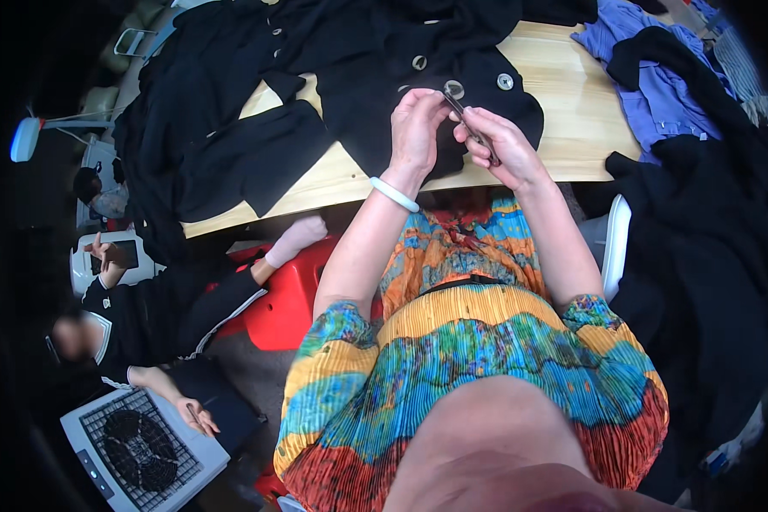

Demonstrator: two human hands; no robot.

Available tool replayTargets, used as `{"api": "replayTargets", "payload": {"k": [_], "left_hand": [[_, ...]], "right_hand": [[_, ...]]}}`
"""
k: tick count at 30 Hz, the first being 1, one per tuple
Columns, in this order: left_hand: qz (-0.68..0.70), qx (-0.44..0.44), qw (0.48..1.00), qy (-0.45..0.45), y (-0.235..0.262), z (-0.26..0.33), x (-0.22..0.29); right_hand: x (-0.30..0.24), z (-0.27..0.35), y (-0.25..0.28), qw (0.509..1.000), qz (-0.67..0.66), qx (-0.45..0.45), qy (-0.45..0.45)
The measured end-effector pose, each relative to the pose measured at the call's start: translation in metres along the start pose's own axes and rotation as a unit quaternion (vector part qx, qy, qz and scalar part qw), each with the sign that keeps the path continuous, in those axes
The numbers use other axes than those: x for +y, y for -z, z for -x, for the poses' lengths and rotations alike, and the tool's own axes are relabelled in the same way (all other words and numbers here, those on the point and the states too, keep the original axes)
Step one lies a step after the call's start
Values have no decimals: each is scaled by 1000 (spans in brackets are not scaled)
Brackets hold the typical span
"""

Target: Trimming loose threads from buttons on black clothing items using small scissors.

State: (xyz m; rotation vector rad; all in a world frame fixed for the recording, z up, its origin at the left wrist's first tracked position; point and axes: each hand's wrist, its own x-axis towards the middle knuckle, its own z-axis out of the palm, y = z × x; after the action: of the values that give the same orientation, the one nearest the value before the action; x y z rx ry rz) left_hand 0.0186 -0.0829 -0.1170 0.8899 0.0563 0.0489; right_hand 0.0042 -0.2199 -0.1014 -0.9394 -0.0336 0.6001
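Note:
A black garment with large round buttons lies spread on the wooden table in front of me. My right hand is closed around dark metal thread snips. Their tip points up and left, to the fingertips of my left hand. Those left fingers are pinched together; whatever they hold is too small to make out. Just beyond the snips' tip sits one button. Another button lies to its right, and a third button is farther off.
Purple clothing is heaped at the table's right end. More black fabric hangs down on my right. At left, another person is near a red stool and a grey fan unit. A white chair edge shows beside me.

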Motion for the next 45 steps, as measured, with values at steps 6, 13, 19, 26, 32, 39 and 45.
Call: {"api": "replayTargets", "payload": {"k": [6,13,19,26,32,39,45], "left_hand": [[-47,-15,998,-30,8,2,-2],[-37,6,998,-57,11,5,-3],[-25,14,998,-60,12,8,-1],[-26,17,998,-62,11,11,1],[-99,-6,992,-76,15,11,-5],[-154,4,983,-103,16,11,-3],[-174,3,980,-99,20,10,-2]], "right_hand": [[2,-4,1,1000,15,11,-5],[5,-4,-2,998,56,16,-3],[5,-3,-5,998,68,9,-8],[7,-2,-7,997,70,8,-9],[6,-6,-7,998,56,2,-9],[4,-12,-9,998,61,-8,-4],[4,-13,-8,995,93,-12,-14]]}}
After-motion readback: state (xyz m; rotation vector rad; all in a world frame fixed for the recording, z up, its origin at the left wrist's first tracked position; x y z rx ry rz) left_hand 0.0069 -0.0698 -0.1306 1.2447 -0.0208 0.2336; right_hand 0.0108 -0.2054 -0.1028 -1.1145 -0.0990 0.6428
